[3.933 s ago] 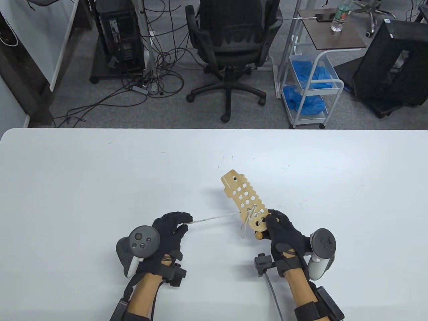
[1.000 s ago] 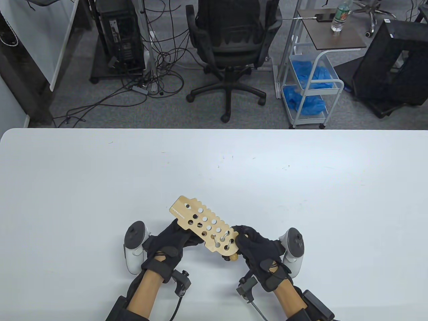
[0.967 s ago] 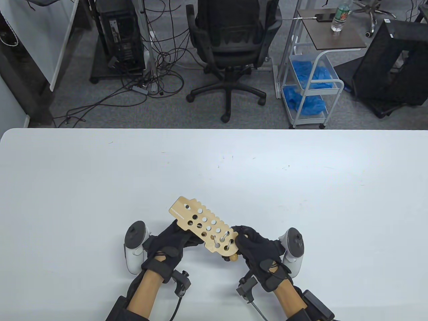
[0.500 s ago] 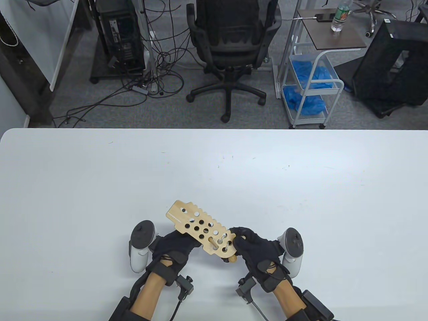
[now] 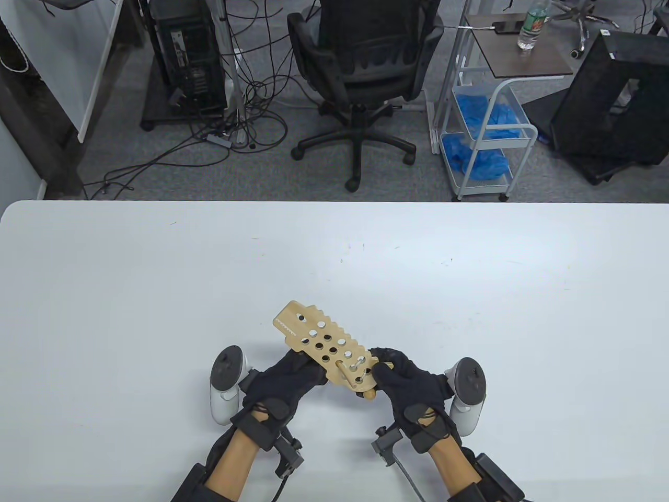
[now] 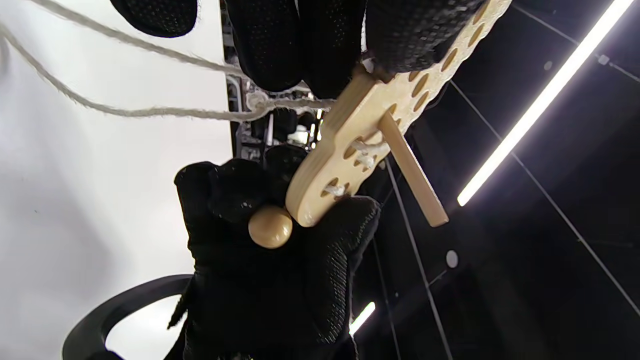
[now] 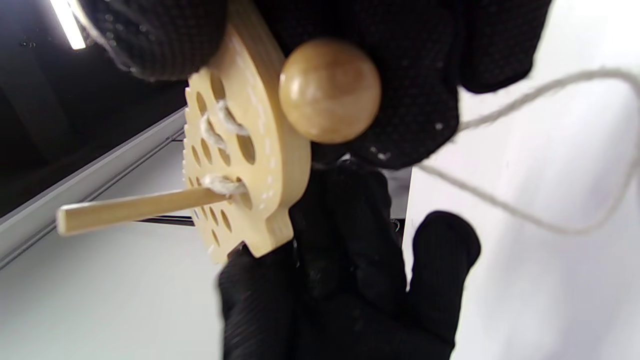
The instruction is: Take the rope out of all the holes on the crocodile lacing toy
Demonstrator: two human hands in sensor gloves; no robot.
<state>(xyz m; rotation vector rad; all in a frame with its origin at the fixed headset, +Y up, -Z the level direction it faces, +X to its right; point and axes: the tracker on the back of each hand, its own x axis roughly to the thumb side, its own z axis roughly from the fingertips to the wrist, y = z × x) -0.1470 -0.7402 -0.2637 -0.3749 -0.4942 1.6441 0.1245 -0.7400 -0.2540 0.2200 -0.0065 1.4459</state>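
Above the table's (image 5: 157, 293) near edge, both hands hold the toy (image 5: 324, 342) off the surface.
Its snout points to 10 o'clock; the rope (image 6: 150, 111) is laced through the holes nearest the tail, a wooden needle (image 7: 130, 209) poking out of one. At 4 o'clock, the right hand (image 5: 413, 384) pinches the tail end, a wooden ball (image 7: 330, 90) against its fingers. At 8 o'clock, the left hand (image 5: 279, 381) reaches under the toy, its fingers (image 6: 300, 45) curled against the underside beside slack rope.
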